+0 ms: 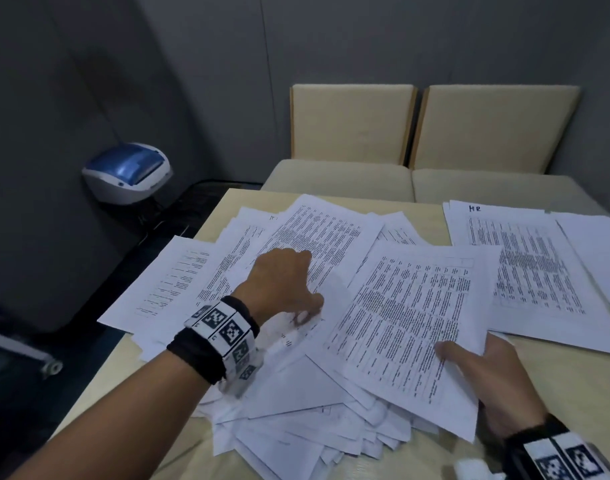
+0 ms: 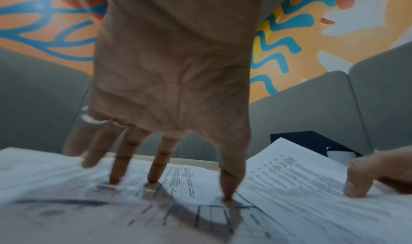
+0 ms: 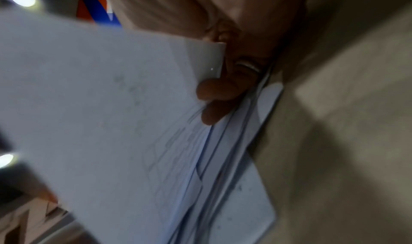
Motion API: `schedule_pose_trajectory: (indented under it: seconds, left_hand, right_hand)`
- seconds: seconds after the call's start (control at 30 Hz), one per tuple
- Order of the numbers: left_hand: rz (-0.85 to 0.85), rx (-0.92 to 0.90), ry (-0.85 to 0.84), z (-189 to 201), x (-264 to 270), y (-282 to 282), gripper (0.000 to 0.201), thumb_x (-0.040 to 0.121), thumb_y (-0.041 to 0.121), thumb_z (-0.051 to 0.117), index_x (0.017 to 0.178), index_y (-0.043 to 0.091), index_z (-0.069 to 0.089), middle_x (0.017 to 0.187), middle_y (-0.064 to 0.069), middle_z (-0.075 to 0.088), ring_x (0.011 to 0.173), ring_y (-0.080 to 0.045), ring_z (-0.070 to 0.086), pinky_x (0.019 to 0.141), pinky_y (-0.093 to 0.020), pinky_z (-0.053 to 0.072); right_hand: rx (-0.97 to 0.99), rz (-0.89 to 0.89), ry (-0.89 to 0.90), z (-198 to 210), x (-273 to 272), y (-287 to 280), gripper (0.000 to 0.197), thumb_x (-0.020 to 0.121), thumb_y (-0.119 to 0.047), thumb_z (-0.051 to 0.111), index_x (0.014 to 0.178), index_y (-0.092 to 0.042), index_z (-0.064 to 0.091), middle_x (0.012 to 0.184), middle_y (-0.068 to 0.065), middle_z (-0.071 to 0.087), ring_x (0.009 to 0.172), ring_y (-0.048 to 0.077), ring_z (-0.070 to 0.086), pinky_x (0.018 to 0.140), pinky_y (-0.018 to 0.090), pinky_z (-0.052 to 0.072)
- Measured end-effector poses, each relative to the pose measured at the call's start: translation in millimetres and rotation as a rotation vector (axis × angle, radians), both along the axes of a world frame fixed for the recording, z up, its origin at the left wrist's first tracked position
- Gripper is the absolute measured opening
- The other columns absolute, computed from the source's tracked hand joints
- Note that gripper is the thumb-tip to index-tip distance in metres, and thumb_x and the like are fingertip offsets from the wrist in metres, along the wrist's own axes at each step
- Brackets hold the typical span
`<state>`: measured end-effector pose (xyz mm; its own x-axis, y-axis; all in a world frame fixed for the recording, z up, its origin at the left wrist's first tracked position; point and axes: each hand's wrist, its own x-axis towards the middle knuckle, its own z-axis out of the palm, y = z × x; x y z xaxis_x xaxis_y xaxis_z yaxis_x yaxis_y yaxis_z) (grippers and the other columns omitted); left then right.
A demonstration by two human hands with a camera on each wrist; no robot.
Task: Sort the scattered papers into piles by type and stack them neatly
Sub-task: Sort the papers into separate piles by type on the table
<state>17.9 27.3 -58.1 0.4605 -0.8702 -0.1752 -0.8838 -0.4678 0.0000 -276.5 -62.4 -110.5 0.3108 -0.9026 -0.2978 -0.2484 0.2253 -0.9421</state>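
A messy heap of printed white papers point(image 1: 296, 393) covers the middle of the beige table point(image 1: 99, 379). My left hand point(image 1: 286, 282) presses down on the heap with straight, spread fingers point(image 2: 153, 170). My right hand point(image 1: 487, 372) pinches the near right corner of one printed sheet point(image 1: 411, 306), thumb on top and fingers point(image 3: 211, 90) curled underneath. That sheet point(image 2: 289, 170) is lifted at an angle above the heap point(image 3: 236, 186). A flatter pile with "HR" written on its top sheet point(image 1: 525, 268) lies at the far right of the table.
Two beige cushioned seats point(image 1: 341, 174) point(image 1: 497, 185) stand behind the table's far edge. A white and blue machine point(image 1: 128, 173) sits off the table to the left. Grey padded walls surround the area. Bare tabletop point(image 1: 560, 372) shows by my right hand.
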Motion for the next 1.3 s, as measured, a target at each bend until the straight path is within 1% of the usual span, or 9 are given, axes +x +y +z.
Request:
schedule_pose_trajectory:
  seconds: [0.1,0.17,0.37,0.5,0.63,0.73,0.9,1.1,1.3]
  left_hand:
    - [0.102,0.204,0.256,-11.5,6.2,2.9,0.137,0.05,0.101,0.063,0.156,0.022,0.024,0.167,-0.019,0.016,0.152,-0.051,0.018,0.113,-0.064,0.037]
    - [0.104,0.239,0.295,-15.4,2.8,3.4,0.152,0.044,0.102,0.064,0.161,0.024,0.007,0.172,-0.018,-0.009,0.155,-0.054,-0.005,0.119,-0.07,0.024]
    - [0.02,0.147,0.174,-10.3,-11.2,-0.5,0.115,0.063,0.088,0.071,0.139,0.01,0.035,0.121,-0.01,0.058,0.111,-0.034,0.06,0.085,-0.042,0.053]
    - [-0.014,0.014,0.108,0.4,-13.3,-1.3,0.065,0.081,0.06,0.073,0.12,0.013,0.05,0.084,0.005,0.048,0.083,-0.021,0.054,0.069,-0.032,0.043]
    - [-0.042,0.025,0.239,9.3,-0.6,2.7,0.058,0.082,0.058,0.076,0.121,0.018,0.063,0.108,0.005,0.063,0.093,-0.017,0.061,0.076,-0.032,0.049]
    - [-0.049,-0.004,0.298,14.3,7.9,1.0,0.061,0.08,0.069,0.075,0.121,0.025,0.07,0.121,0.006,0.067,0.111,-0.015,0.062,0.092,-0.033,0.051]
    - [0.22,0.123,0.213,3.0,30.8,-15.1,0.125,0.067,0.086,0.071,0.159,0.017,0.022,0.162,-0.02,0.024,0.146,-0.045,0.032,0.113,-0.059,0.04]
    - [0.081,0.105,0.348,-1.4,18.7,-13.5,0.133,0.065,0.074,0.083,0.164,0.019,0.014,0.163,-0.008,0.032,0.147,-0.034,0.034,0.116,-0.053,0.039]
    - [-0.105,0.053,0.705,2.2,-1.4,12.7,0.087,0.082,0.045,0.086,0.155,0.033,0.041,0.148,0.017,0.052,0.12,-0.012,0.058,0.102,-0.031,0.051]
  right_hand:
    - [-0.096,0.026,0.06,0.3,0.9,-0.1,0.008,0.085,0.001,0.077,0.089,-0.006,0.076,0.084,0.005,0.08,0.084,0.032,0.076,0.083,0.047,0.06]
    - [-0.134,0.065,0.083,-0.5,5.1,3.6,0.011,0.083,-0.007,0.082,0.092,-0.007,0.076,0.087,0.007,0.08,0.087,0.034,0.076,0.088,0.051,0.06]
    - [-0.005,0.153,-0.089,12.1,15.9,16.9,0.025,0.091,-0.003,0.074,0.114,-0.014,0.074,0.105,-0.002,0.081,0.1,0.021,0.077,0.101,0.047,0.054]
    - [0.126,0.101,-0.211,19.6,17.3,15.9,0.03,0.093,0.001,0.069,0.12,-0.011,0.072,0.109,0.003,0.081,0.099,0.023,0.077,0.094,0.045,0.056]
    - [0.183,0.059,-0.254,18.7,14.4,12.4,0.024,0.095,0.0,0.065,0.115,-0.012,0.074,0.103,0.004,0.081,0.088,0.022,0.079,0.071,0.036,0.057]
    - [0.187,0.043,-0.251,14.0,13.2,9.7,0.025,0.095,-0.002,0.067,0.117,-0.012,0.074,0.109,0.004,0.081,0.093,0.023,0.079,0.083,0.04,0.059]
    - [0.197,0.092,-0.251,15.6,16.5,13.4,0.032,0.097,-0.006,0.066,0.126,-0.018,0.071,0.116,0.001,0.079,0.107,0.026,0.076,0.099,0.05,0.053]
    - [0.146,0.054,-0.249,7.5,15.4,7.3,0.039,0.092,-0.008,0.073,0.129,-0.02,0.07,0.121,0.001,0.077,0.113,0.03,0.073,0.11,0.056,0.047]
    - [0.25,-0.02,-0.279,7.3,16.0,6.1,0.03,0.091,-0.003,0.072,0.121,-0.003,0.071,0.11,0.018,0.078,0.101,0.041,0.075,0.099,0.056,0.055]
